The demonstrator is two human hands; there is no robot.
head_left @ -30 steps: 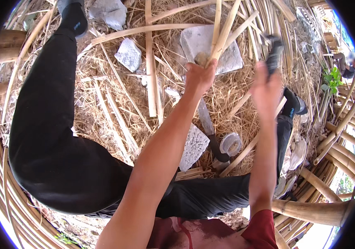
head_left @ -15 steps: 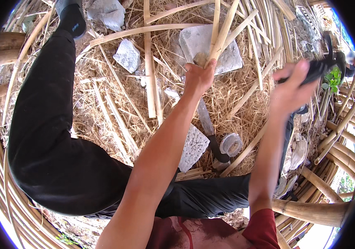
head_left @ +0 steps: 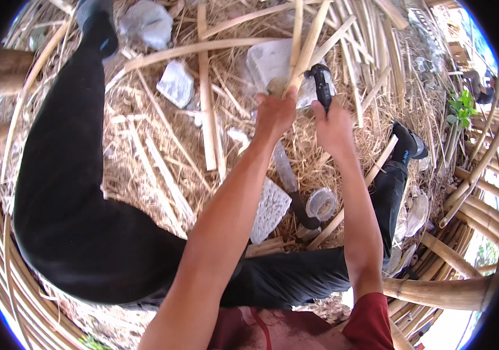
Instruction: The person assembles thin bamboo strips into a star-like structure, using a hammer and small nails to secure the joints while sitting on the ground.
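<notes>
My left hand [head_left: 277, 112] is closed around the near ends of long split bamboo strips [head_left: 310, 44], which fan out away from me. Beneath them lies a flat grey stone slab [head_left: 264, 61], partly covered by the strips and my hands. My right hand [head_left: 336, 125] grips a black hammer [head_left: 322, 84], its head beside the strips over the slab's right part. I cannot tell whether the head touches the strips. A large knife with a dark handle [head_left: 301, 211] lies on the ground below my left hand, its blade partly behind my forearm.
A clear plastic cup [head_left: 322, 204] stands beside the knife handle, near a pitted grey block [head_left: 271, 210]. Pale stones [head_left: 176, 84] and loose bamboo strips [head_left: 204, 111] lie on the shavings. My legs [head_left: 60, 192] flank the work area. Bamboo poles [head_left: 436, 297] edge both sides.
My right hand has swung the hammer left, from out at the right to beside the bamboo strips. My left hand keeps its hold, almost unmoved.
</notes>
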